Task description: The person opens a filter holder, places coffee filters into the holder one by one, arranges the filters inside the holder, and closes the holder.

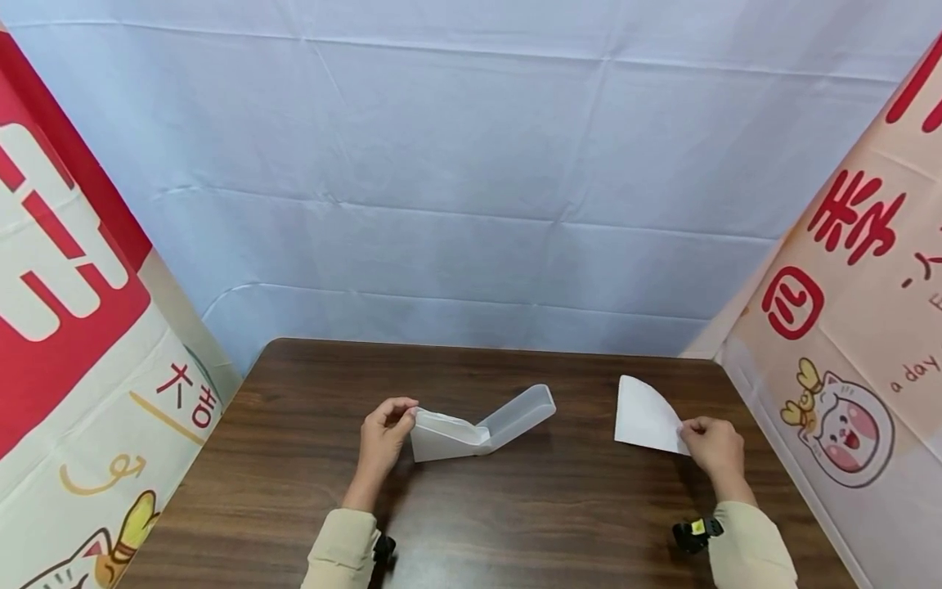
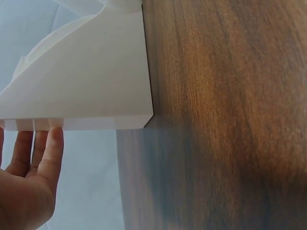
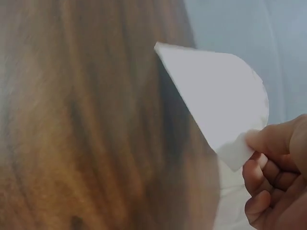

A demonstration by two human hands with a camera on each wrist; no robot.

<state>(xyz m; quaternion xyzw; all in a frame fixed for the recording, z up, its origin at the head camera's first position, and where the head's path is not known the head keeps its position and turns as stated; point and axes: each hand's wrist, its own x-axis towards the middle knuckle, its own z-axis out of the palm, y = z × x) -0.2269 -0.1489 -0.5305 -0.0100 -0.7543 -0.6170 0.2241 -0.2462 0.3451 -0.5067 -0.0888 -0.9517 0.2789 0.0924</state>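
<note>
Left hand (image 1: 384, 433) grips the white box (image 1: 440, 444) at its upper left corner, fingertips against the narrow end wall. Box left of middle on the counter (image 1: 559, 515); translucent lid (image 1: 518, 417) swung open, angled up to the right. Right hand (image 1: 714, 446) pinches one corner of a white paper (image 1: 642, 415) between thumb and fingers, well apart from the box. Paper one curved edge, the others straight (whether its lower edge touches wood, cannot tell). Pale blue cloth (image 1: 456, 164) hangs behind.
</note>
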